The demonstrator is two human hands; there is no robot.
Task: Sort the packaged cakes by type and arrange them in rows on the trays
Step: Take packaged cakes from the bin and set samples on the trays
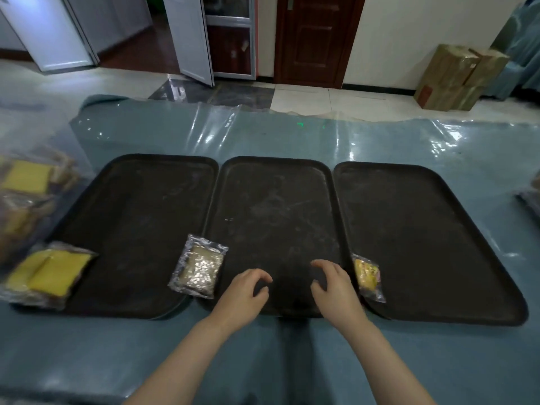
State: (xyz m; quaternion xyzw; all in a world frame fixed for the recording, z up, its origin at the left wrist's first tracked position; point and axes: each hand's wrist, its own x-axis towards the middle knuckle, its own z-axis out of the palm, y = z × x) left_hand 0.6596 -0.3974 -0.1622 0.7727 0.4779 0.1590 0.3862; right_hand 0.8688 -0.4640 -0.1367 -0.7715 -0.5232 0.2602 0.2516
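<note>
Three black trays lie side by side: left tray (137,200), middle tray (277,200), right tray (423,223). A packaged yellow cake (49,273) sits on the left tray's near left corner. A pale cake in clear wrap (200,268) straddles the rims of the left and middle trays. A small yellow wrapped cake (367,276) lies at the right tray's near left edge. My left hand (244,293) and my right hand (336,285) hover over the middle tray's near end, fingers loosely curled, holding nothing.
A clear bag of more packaged cakes (26,194) sits at the table's left edge. Another package (533,197) shows at the far right edge. The blue table (292,135) is covered in clear plastic. Cardboard boxes (458,77) stand on the floor beyond.
</note>
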